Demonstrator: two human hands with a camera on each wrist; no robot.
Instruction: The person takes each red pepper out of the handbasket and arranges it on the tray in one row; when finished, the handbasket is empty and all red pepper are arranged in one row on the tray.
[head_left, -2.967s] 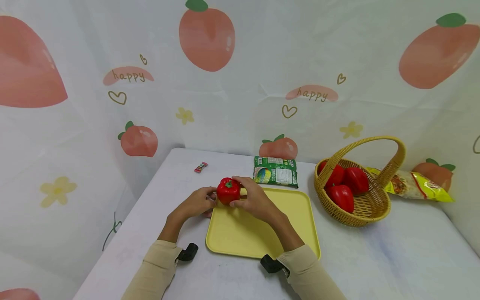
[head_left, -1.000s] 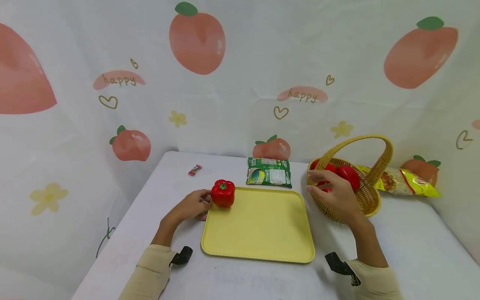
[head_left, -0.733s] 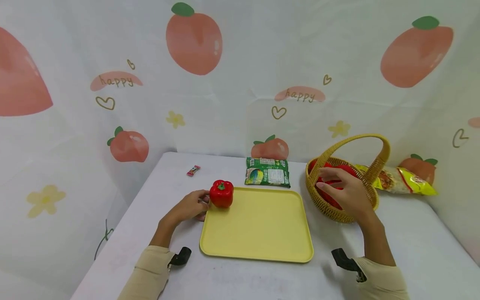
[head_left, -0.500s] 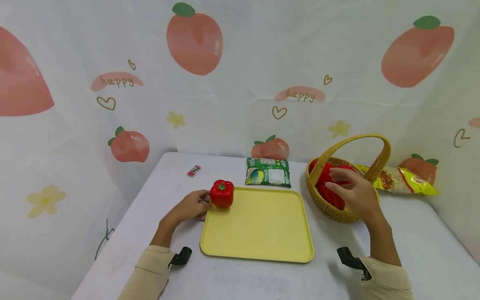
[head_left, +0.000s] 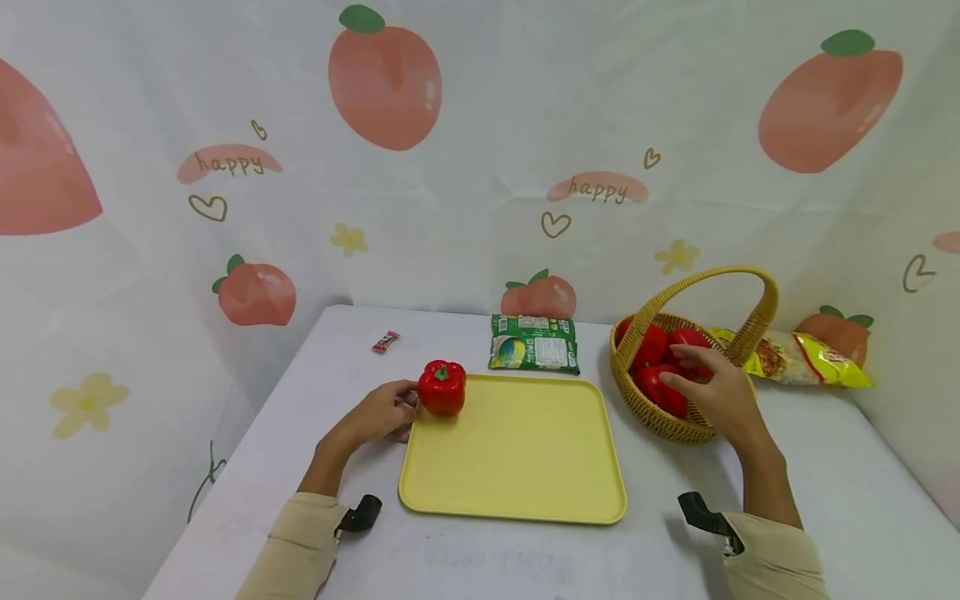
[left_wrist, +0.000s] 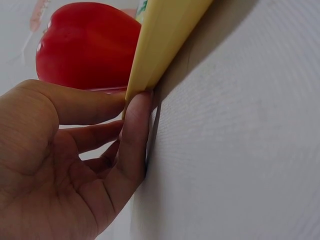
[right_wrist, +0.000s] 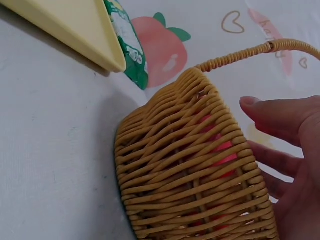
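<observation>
My left hand [head_left: 377, 414] pinches the rim of a yellow tray [head_left: 517, 467] at its back left corner. In the left wrist view, thumb and fingertips of that hand [left_wrist: 65, 165] meet on the tray's edge [left_wrist: 165, 37]. A red bell pepper [head_left: 442, 389] with a green stem stands upright on that corner, close to the fingers. Over the wicker basket [head_left: 675, 427] hovers my right hand [head_left: 722, 396], thumb and fingers spread. Beneath it in the basket lie several red peppers [head_left: 662, 388]; the hand partly hides them. The right wrist view shows the hand [right_wrist: 300, 145] above the basket rim.
A green packet [head_left: 534, 343] lies behind the tray, and a small red wrapped sweet [head_left: 386, 342] is at the back left. Behind the basket lies a yellow bag [head_left: 802, 361]. The basket's tall handle [head_left: 701, 282] arches over its opening. A printed curtain borders the table.
Three seconds ago both hands were at the pepper on the tray. My right hand has left it and moved right to above the basket. The left hand remains at the tray's corner.
</observation>
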